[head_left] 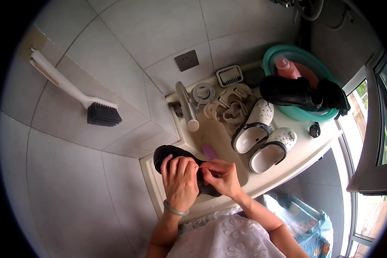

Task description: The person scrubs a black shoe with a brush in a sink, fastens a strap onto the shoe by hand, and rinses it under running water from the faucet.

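- The black shoe is being held over the near-left part of the sink.
- The left hand is gripping the shoe from above, its fingers slightly spread and curling over the surface.
- The right hand is touching the shoe beside the left hand; its thumb and index finger are pinching together, and what lies between them cannot be told.
- A purple object is lying in the sink, just beyond the right hand, below the faucet.
- Two white clogs are resting at the right, near the teal basin.
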Demonstrator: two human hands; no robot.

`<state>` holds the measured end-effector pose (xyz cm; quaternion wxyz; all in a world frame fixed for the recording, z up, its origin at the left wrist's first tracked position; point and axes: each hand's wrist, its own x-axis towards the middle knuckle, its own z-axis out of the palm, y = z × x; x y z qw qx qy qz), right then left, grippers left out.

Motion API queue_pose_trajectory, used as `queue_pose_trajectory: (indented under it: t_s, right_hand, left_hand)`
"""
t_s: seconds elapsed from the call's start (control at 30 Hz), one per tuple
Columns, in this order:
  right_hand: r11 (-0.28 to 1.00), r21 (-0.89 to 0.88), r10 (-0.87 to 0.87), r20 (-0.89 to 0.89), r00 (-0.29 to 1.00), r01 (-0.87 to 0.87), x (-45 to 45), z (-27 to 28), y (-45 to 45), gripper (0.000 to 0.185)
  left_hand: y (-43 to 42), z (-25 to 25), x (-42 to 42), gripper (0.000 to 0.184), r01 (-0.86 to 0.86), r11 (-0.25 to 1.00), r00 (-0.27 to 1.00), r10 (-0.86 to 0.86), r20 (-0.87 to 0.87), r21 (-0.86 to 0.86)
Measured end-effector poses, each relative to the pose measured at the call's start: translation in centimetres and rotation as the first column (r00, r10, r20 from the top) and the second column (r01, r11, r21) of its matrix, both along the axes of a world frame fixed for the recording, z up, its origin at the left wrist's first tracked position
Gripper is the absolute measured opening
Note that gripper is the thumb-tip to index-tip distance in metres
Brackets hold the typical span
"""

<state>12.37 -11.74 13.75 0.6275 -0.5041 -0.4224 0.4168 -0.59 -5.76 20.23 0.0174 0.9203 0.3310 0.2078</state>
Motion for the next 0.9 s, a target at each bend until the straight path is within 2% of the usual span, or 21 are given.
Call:
queue_pose_trajectory:
  t_s: [0.07, 0.1, 0.17, 0.23, 0.3, 0.43, 0.5, 0.57, 0.6, 0.67, 0.77, 0.83, 0.9]
  right_hand:
    - [0.998, -0.009, 0.056, -0.138, 0.989, -0.058, 0.1, -0.2, 0.2, 0.012]
    - [0.998, -0.008, 0.058, -0.137, 0.989, -0.060, 0.3, -0.4, 0.3, 0.012]
    - [0.999, 0.007, 0.050, -0.302, 0.952, -0.050, 0.4, -0.8, 0.3, 0.012]
    - [1.000, 0.009, 0.015, -0.321, 0.947, -0.013, 0.5, -1.1, 0.4, 0.014]
    - [0.980, -0.106, -0.183, -0.123, 0.975, 0.170, 1.1, -0.9, 0.1, 0.015]
    - [0.965, -0.179, -0.197, 0.000, 0.980, 0.194, 1.7, -0.1, -0.5, 0.015]
    - [0.983, -0.015, -0.180, 0.109, 0.978, 0.182, 1.4, 0.1, -0.4, 0.016]
    - [0.989, -0.032, -0.132, 0.257, 0.957, 0.145, 0.8, 1.1, -0.9, 0.025]
    - [0.989, -0.032, -0.132, 0.257, 0.957, 0.145, 0.1, 1.0, -0.7, 0.025]
    - [0.961, 0.100, -0.274, 0.490, 0.827, 0.259, -1.3, 0.7, -0.2, 0.036]
    - [0.972, 0.115, -0.234, 0.449, 0.862, 0.205, -1.9, 0.0, 0.0, 0.043]
    - [0.984, 0.048, -0.179, 0.364, 0.914, 0.173, -2.1, 0.8, 0.0, 0.043]
    - [0.991, 0.034, -0.132, 0.376, 0.917, 0.129, -1.8, 1.1, 0.0, 0.042]
  left_hand:
    - [0.2, 0.2, 0.0, 0.003, -0.019, 0.999, 1.000, 0.020, 0.021, -0.028]
    - [0.3, 0.1, -0.1, 0.003, -0.021, 0.999, 1.000, 0.022, 0.021, -0.027]
    - [0.8, -0.4, -0.3, 0.002, -0.052, 0.997, 0.998, 0.054, 0.034, -0.050]
    - [1.1, -0.8, -0.5, 0.004, -0.062, 0.997, 0.997, 0.064, 0.051, -0.038]
    - [1.1, -1.5, -0.8, 0.005, -0.106, 0.990, 0.990, 0.113, 0.080, -0.089]
    - [1.3, -2.4, -1.1, 0.007, -0.144, 0.980, 0.964, 0.171, 0.202, -0.140]
    - [1.3, -2.7, -1.2, 0.007, -0.154, 0.979, 0.956, 0.182, 0.229, -0.135]
    - [1.3, -2.7, -1.2, 0.006, -0.170, 0.976, 0.930, 0.205, 0.304, -0.138]
    - [1.3, -2.7, -1.2, 0.006, -0.169, 0.976, 0.930, 0.205, 0.304, -0.138]
    - [1.0, -2.8, -1.1, 0.006, -0.186, 0.963, 0.906, 0.244, 0.345, -0.193]
    - [0.6, -2.8, -1.4, 0.007, -0.195, 0.950, 0.886, 0.277, 0.371, -0.244]
    - [0.6, -3.0, -1.8, 0.007, -0.184, 0.946, 0.877, 0.280, 0.391, -0.266]
    - [0.4, -2.6, -1.8, 0.007, -0.168, 0.952, 0.885, 0.260, 0.387, -0.256]
